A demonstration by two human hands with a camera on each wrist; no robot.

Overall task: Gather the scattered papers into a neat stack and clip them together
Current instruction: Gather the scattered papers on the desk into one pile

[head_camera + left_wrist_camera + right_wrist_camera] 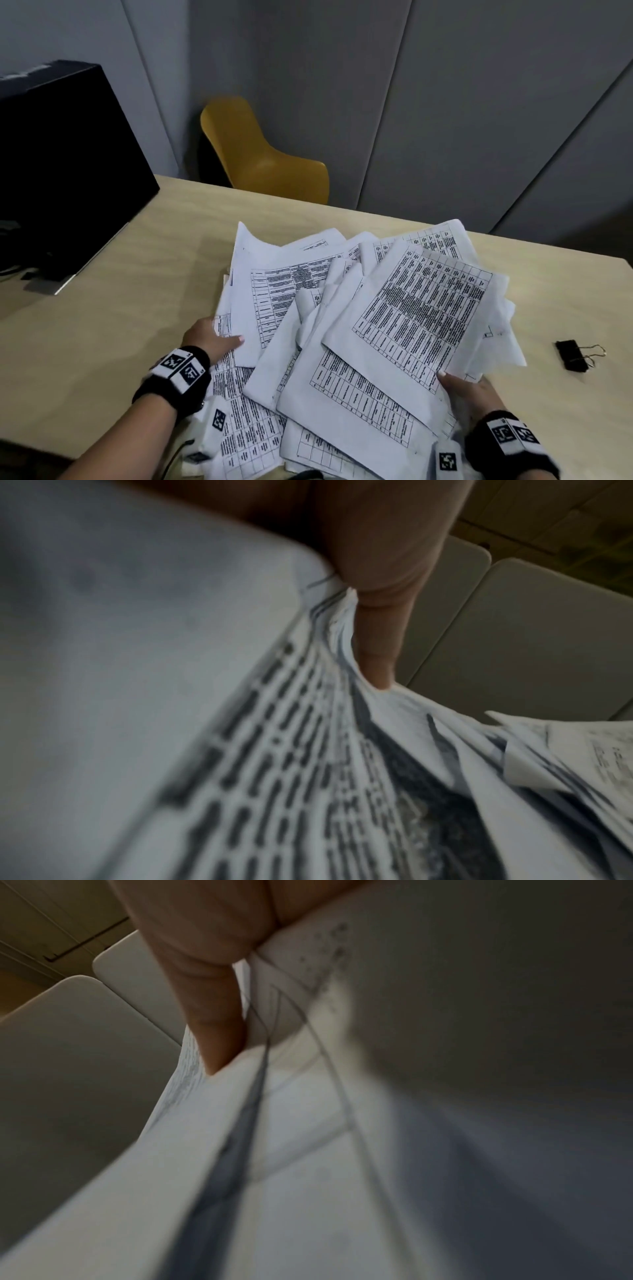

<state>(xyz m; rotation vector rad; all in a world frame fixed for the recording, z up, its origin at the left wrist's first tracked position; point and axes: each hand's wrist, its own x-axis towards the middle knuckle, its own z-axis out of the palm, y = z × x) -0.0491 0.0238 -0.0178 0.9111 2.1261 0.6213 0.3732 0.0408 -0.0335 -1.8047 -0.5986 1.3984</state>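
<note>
A loose, fanned heap of white papers (359,325) printed with tables lies over the middle of the wooden table (120,325). My left hand (212,337) grips the heap's left side, thumb on top and fingers underneath. In the left wrist view the thumb (380,631) presses on the paper edges (274,750). My right hand (469,389) grips the heap's lower right corner, its thumb on the top sheet. The right wrist view shows that thumb (215,1020) on blurred sheets (308,1150). A black binder clip (575,354) lies on the table to the right, apart from the papers.
A black monitor (58,164) stands at the table's left. A yellow chair (260,150) stands behind the far edge, against grey wall panels. Bare tabletop shows left of the papers and around the clip.
</note>
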